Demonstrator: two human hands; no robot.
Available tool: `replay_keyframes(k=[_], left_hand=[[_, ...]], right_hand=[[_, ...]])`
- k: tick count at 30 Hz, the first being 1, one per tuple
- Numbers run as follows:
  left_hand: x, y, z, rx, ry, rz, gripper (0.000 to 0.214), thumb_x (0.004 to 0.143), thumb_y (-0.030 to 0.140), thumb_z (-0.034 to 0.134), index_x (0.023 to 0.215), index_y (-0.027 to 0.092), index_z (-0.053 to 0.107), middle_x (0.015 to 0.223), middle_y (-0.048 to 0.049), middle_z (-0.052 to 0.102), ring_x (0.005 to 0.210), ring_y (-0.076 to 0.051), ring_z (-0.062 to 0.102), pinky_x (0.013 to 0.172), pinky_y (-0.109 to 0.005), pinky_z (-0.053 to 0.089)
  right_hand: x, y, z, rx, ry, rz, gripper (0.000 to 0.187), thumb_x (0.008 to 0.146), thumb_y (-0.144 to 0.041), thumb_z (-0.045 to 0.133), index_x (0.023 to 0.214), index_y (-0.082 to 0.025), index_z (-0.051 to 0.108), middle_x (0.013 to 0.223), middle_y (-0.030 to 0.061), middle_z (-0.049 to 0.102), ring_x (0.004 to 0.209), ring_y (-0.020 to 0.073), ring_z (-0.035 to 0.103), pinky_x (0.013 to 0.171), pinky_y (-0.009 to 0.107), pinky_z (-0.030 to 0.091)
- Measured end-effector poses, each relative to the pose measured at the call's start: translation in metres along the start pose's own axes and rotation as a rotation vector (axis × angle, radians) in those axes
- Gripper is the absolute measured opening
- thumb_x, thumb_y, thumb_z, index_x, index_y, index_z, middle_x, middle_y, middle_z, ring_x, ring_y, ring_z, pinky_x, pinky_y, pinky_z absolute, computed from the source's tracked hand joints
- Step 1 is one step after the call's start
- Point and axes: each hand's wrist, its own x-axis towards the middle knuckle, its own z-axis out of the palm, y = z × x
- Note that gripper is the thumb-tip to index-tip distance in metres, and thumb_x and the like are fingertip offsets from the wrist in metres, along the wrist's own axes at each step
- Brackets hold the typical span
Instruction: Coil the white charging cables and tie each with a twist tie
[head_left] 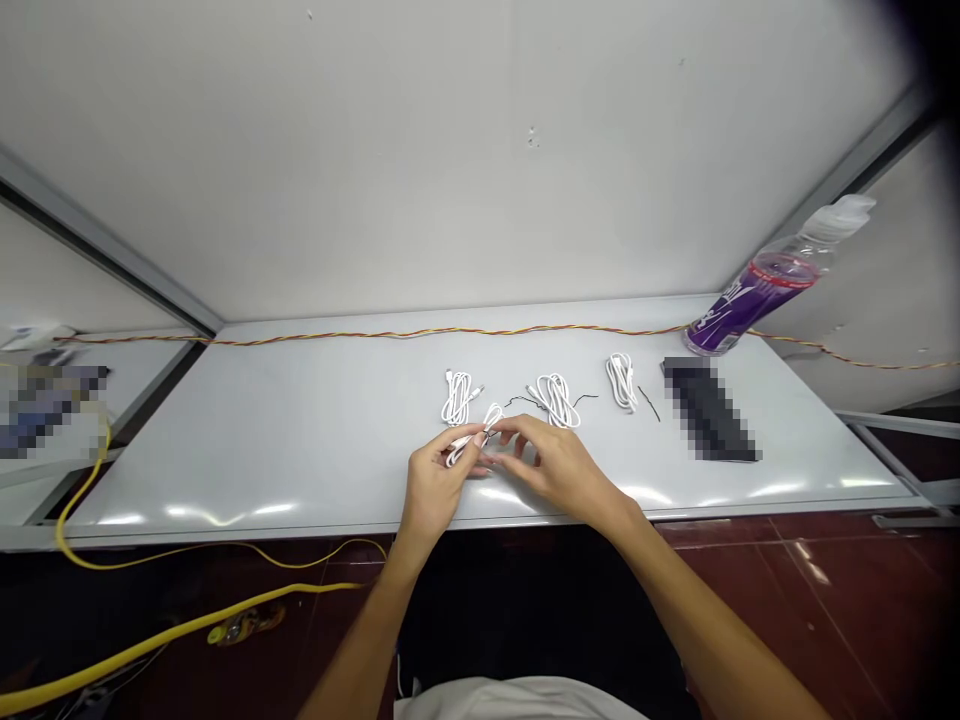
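My left hand (437, 482) and my right hand (553, 461) meet just above the front of the white table (300, 440), both pinched on a coiled white cable (480, 435) held between them. A thin dark twist tie seems to sit at the coil where the fingers meet. Three more coiled white cables lie behind on the table: one (457, 397) at the left, one (555, 398) in the middle with a loose black tie (585, 398) beside it, one (622, 380) at the right next to another black tie (649, 403).
A purple bottle (757, 290) lies tilted at the back right corner. A blurred dark flat object (709, 410) rests right of the cables. A twisted red-yellow wire (420, 332) runs along the table's back edge. Yellow cable (180, 625) lies on the floor at the left.
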Motion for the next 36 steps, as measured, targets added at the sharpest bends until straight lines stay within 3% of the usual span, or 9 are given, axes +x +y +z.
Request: replay_keyframes(k=[5,11,24,29,36], left_hand=[[-0.002,0.002,0.001,-0.019,-0.026,-0.005,0.032,0.080,0.039,0.071,0.100,0.015,0.069,0.088,-0.0052,0.069,0.073,-0.017,0.070,0.064,-0.031,0.064],[-0.002,0.003,0.000,-0.058,-0.037,-0.029,0.031,0.077,0.038,0.074,0.097,0.015,0.065,0.093,-0.0055,0.067,0.073,-0.019,0.072,0.058,-0.030,0.063],[0.001,0.006,-0.005,-0.050,-0.113,-0.067,0.033,0.077,0.042,0.074,0.097,0.015,0.069,0.090,-0.0064,0.070,0.079,-0.023,0.074,0.067,-0.034,0.064],[0.001,0.009,-0.007,-0.065,-0.144,-0.114,0.035,0.077,0.044,0.074,0.098,0.017,0.069,0.099,-0.0081,0.070,0.084,-0.025,0.074,0.070,-0.035,0.063],[0.001,0.010,-0.004,-0.106,-0.090,-0.202,0.038,0.074,0.046,0.076,0.094,0.015,0.068,0.095,-0.0088,0.071,0.079,-0.022,0.073,0.067,-0.033,0.063]], right_hand=[[0.001,0.003,0.007,-0.215,0.048,-0.075,0.022,0.094,-0.031,0.058,0.115,-0.024,0.059,0.103,0.0025,0.068,0.077,0.0137,0.064,0.061,0.026,0.045],[0.004,0.009,0.008,-0.323,0.069,-0.101,0.012,0.096,-0.031,0.056,0.105,-0.023,0.061,0.099,0.0012,0.067,0.069,0.0116,0.063,0.055,0.024,0.041],[0.004,0.015,0.006,-0.296,0.061,-0.107,0.013,0.099,-0.032,0.051,0.096,-0.021,0.059,0.093,0.0007,0.066,0.068,0.0113,0.060,0.057,0.025,0.041],[0.003,0.016,0.006,-0.311,0.059,-0.127,0.017,0.101,-0.030,0.045,0.098,-0.022,0.059,0.092,0.0012,0.065,0.067,0.0111,0.059,0.056,0.025,0.038],[0.003,0.018,0.006,-0.328,0.066,-0.176,0.019,0.102,-0.030,0.043,0.097,-0.021,0.060,0.091,0.0016,0.065,0.067,0.0109,0.057,0.056,0.024,0.037]])
